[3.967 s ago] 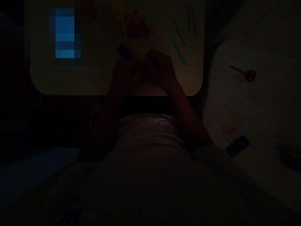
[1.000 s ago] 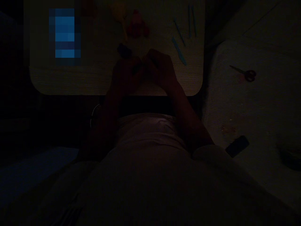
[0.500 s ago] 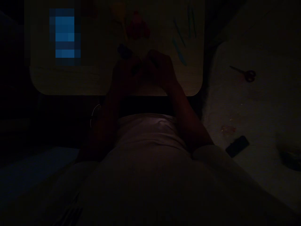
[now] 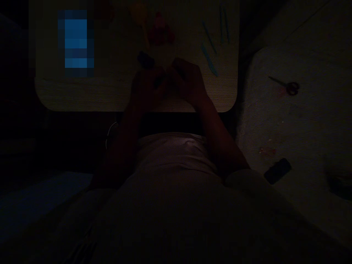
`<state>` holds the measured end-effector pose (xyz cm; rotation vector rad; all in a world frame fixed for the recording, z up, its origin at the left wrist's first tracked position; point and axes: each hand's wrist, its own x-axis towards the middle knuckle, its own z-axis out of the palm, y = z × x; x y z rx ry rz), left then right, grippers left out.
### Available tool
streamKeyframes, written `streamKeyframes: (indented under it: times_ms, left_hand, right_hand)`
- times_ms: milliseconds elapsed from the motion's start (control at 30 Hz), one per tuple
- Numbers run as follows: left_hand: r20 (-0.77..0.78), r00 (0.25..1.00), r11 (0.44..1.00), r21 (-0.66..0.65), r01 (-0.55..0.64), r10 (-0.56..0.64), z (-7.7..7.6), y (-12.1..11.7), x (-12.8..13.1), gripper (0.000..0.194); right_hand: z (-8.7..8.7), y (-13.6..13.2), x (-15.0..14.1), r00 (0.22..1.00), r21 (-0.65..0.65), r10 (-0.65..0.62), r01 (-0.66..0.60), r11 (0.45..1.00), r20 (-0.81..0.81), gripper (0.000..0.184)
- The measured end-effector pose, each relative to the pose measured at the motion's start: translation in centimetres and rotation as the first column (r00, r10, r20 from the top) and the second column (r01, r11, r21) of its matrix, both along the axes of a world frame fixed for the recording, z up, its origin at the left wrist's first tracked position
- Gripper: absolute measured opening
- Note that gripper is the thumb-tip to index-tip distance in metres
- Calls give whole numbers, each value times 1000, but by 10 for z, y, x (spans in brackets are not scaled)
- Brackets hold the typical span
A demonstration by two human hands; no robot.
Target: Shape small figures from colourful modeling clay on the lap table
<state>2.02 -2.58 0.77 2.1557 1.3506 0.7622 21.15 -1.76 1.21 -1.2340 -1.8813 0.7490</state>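
Observation:
In very dim light, my left hand [image 4: 148, 86] and my right hand [image 4: 189, 79] are close together over the near part of the wooden table [image 4: 82, 95]. Fingers on both hands are curled inward, and their tips nearly meet. Whatever they hold, if anything, is lost in the dark. A dark blue lump [image 4: 145, 59] lies just beyond my left hand. Farther back are a red and pink shape [image 4: 161, 31] and an orange piece with a narrow stem [image 4: 139, 16]. Right of my right hand lies a blue-green plastic knife-like tool [image 4: 209, 59].
Several thin sticks [image 4: 209, 37] lie at the table's right. A blurred blue patch [image 4: 75, 36] covers the upper left. On a pale surface to the right are scissors [image 4: 287, 86], a dark phone-like block [image 4: 277, 171] and a small reddish item [image 4: 267, 151].
My right hand's fingers have shifted slightly toward my left hand. The things on the table stay where they were.

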Motion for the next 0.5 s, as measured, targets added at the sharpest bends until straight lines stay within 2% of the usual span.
streamKeyframes:
  times_ms: [200,500]
  left_hand:
    - [-61,998,999,-27,-27,26,6,-3,2,23]
    - [-3,1000,999,-35,-16,16,2,-1,0,26]
  right_hand:
    - [6,-3,0,998,11,-26,26,1000,64,60]
    - [1,0,-1,1000,-40,-24,25,999,15,62]
